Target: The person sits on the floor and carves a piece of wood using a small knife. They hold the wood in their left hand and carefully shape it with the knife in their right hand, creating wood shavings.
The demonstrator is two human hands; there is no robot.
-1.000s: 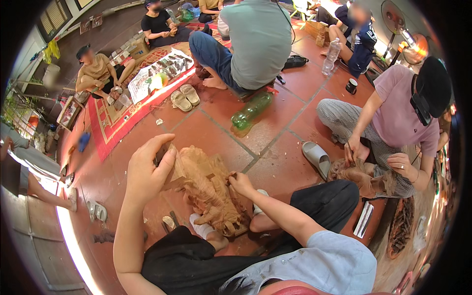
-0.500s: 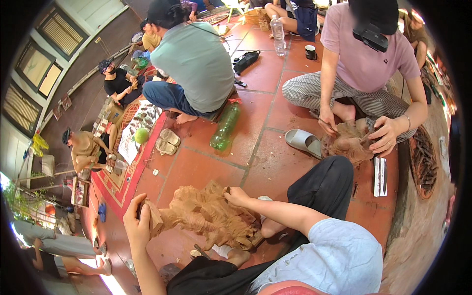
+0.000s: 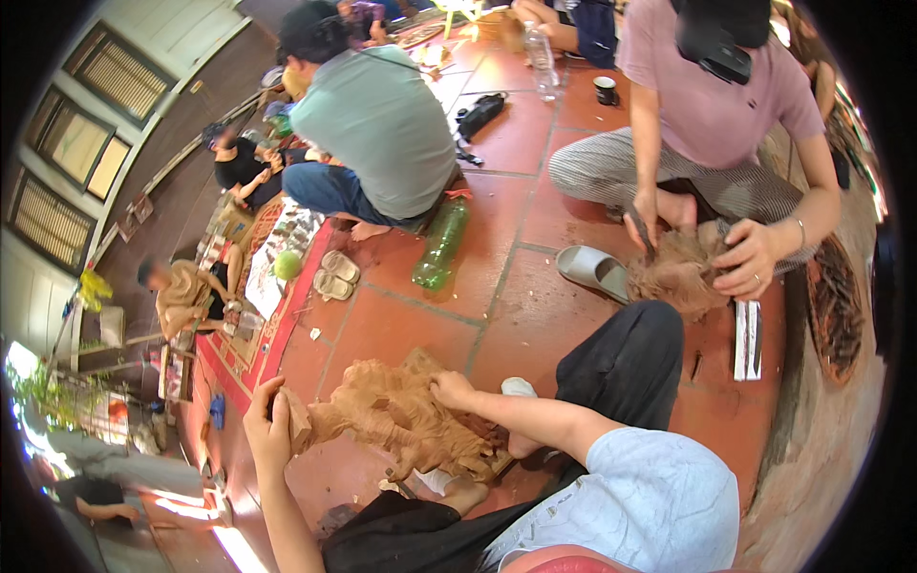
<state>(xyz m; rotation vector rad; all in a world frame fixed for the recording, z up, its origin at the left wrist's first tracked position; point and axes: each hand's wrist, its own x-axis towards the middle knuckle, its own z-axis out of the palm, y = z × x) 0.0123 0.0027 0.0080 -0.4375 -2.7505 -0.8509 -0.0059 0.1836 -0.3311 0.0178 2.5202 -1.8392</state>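
Observation:
A brown wood carving [image 3: 401, 411] with deep folds and ridges lies across my lap, just above the floor. My left hand [image 3: 270, 425] is closed around the squared block at its left end, thumb up. Against the carving's upper right part, the curled fingers of my right hand [image 3: 451, 392] are pressed together. Whatever they may hold is hidden. A thin tool [image 3: 399, 485] lies below the carving, beside my leg, partly covered.
Across from me a person in a pink shirt [image 3: 716, 105] works a tool on another carving [image 3: 676, 277]. A grey slipper [image 3: 592, 272], a green bottle [image 3: 441, 244] and a paper strip [image 3: 747, 341] lie around. Another person [image 3: 377, 134] sits turned away. A basket of tools [image 3: 833, 315] stands right.
My right hand has shifted slightly down over the carving, and the dark bit at its fingertips no longer shows. The left hand keeps its hold. The person opposite has tilted their tool more upright.

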